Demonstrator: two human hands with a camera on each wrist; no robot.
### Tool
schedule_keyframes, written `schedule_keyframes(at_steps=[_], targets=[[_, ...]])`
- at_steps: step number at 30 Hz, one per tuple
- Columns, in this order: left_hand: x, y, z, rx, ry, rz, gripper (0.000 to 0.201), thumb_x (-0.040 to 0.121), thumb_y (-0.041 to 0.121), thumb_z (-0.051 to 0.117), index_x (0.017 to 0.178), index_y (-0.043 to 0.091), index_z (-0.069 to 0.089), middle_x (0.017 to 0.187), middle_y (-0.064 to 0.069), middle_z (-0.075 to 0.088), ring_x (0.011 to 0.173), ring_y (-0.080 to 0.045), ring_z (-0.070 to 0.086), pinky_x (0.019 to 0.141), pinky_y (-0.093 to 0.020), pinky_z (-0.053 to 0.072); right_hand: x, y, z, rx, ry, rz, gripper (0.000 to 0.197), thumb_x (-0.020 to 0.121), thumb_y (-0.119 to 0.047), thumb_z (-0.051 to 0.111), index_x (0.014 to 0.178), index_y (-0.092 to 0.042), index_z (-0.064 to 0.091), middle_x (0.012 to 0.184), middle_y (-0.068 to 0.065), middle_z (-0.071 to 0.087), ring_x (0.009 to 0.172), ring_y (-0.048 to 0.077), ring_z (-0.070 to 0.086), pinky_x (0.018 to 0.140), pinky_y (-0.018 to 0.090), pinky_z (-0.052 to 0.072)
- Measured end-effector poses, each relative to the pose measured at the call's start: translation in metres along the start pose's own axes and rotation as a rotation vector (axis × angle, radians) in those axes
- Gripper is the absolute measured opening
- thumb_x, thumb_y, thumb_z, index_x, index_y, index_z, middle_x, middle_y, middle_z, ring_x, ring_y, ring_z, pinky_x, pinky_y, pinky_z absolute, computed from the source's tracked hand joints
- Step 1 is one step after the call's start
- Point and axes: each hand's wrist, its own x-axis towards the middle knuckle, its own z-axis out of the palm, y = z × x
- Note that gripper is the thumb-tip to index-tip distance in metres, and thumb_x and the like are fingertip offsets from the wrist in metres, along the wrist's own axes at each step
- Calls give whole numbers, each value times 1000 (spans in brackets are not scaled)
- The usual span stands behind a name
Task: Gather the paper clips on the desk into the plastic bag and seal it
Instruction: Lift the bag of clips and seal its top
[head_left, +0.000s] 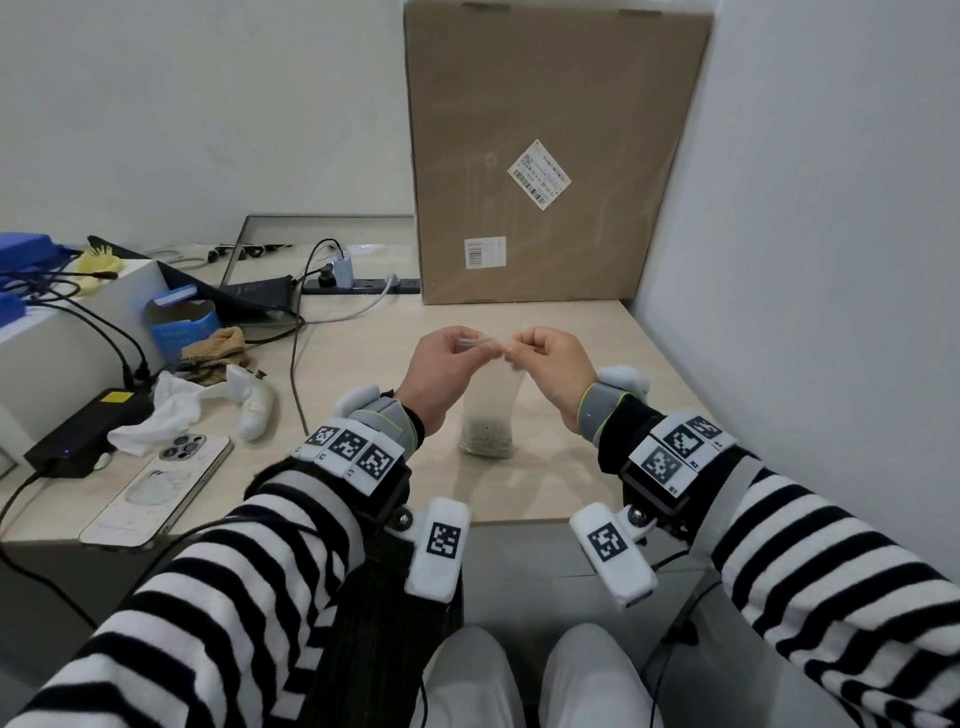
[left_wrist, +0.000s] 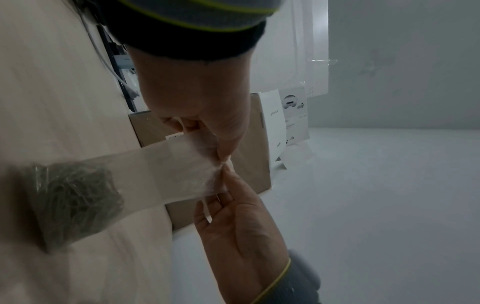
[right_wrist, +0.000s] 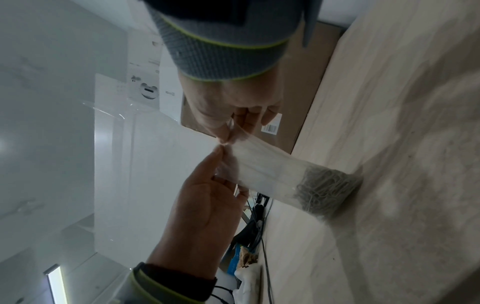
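A clear plastic bag (head_left: 492, 405) hangs upright between my hands, its bottom resting on the desk (head_left: 561, 483). A heap of silver paper clips (head_left: 485, 440) fills the bag's lower end. My left hand (head_left: 467, 347) pinches the left part of the bag's top edge, and my right hand (head_left: 513, 351) pinches the right part, the two pinches almost touching. In the left wrist view the bag (left_wrist: 168, 174) stretches from the clips (left_wrist: 75, 201) to my left hand (left_wrist: 221, 154) above and my right hand (left_wrist: 227, 171) below. In the right wrist view the bag (right_wrist: 270, 170) and the clips (right_wrist: 324, 191) show the same.
A tall cardboard box (head_left: 550, 156) stands against the back wall behind the bag. To the left lie a phone (head_left: 156, 488), a black power brick (head_left: 78, 436), crumpled tissue (head_left: 161, 415), a white controller (head_left: 254, 405), cables and a power strip (head_left: 363, 285). A wall closes the right side.
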Motion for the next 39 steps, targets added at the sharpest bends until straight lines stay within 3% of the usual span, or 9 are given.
schedule_keyframes(at_steps=[3, 7, 12, 16, 19, 23, 26, 31, 39], targets=[[2, -1, 2, 24, -5, -7, 15, 83, 12, 68, 93, 1, 65, 77, 1, 68, 70, -3, 61, 70, -15, 46, 3, -1, -6, -20, -37, -11, 7, 87, -12, 65, 80, -13, 64, 72, -2, 60, 66, 7, 53, 69, 16, 45], [6, 9, 3, 74, -67, 26, 6, 82, 12, 71, 83, 8, 66, 75, 1, 68, 62, 5, 60, 62, -8, 45, 12, -5, -17, -122, -28, -35, 19, 85, -12, 66, 69, -20, 60, 69, -3, 60, 66, 8, 54, 72, 23, 46], [27, 20, -7, 295, -133, 68, 15, 78, 19, 76, 72, 10, 67, 77, -9, 67, 68, -13, 52, 57, -18, 42, 28, -20, -46, -296, -130, -24, 12, 78, -16, 75, 69, -20, 68, 69, -2, 68, 71, 11, 60, 77, 28, 50], [49, 26, 0, 479, -240, 122, 20, 77, 21, 77, 64, 11, 66, 67, -8, 68, 52, -6, 47, 48, -17, 35, 46, -29, -66, -481, -225, -5, 3, 76, -14, 76, 75, -12, 74, 65, -3, 68, 61, 8, 54, 62, 21, 46], [72, 28, 10, 553, -251, 179, 21, 77, 22, 77, 61, 13, 66, 64, -5, 67, 45, 0, 44, 46, -12, 34, 69, -28, -75, -620, -197, -60, 6, 72, -20, 79, 68, -19, 75, 53, -11, 66, 52, 3, 55, 59, 19, 48], [122, 31, 31, 651, -216, 234, 12, 80, 21, 73, 76, 11, 74, 70, 3, 69, 49, 6, 52, 56, -12, 40, 122, -18, -94, -647, -131, -66, 5, 72, -23, 79, 70, -19, 76, 46, -22, 63, 45, -7, 58, 64, 19, 52], [159, 36, 49, 783, -170, 319, 9, 84, 19, 67, 84, 12, 73, 79, 1, 69, 66, -5, 59, 70, -21, 49, 155, -15, -105, -645, -50, -93, 5, 77, -19, 74, 80, -15, 76, 44, -22, 61, 46, -9, 60, 61, 9, 51], [181, 22, 71, 928, -131, 373, 11, 83, 22, 63, 82, 17, 72, 82, 2, 69, 76, -14, 62, 70, -26, 49, 166, 4, -115, -744, -10, -133, 13, 82, -21, 68, 91, -18, 76, 78, -8, 65, 79, 8, 62, 67, 19, 43], [122, -54, 87, 1252, -546, 221, 20, 85, 22, 54, 86, 19, 74, 93, 2, 74, 82, -23, 65, 77, -35, 53, 103, 64, -108, -1039, -481, 46, 20, 87, -24, 63, 101, -16, 75, 107, 1, 73, 98, 18, 66, 77, 20, 44]])
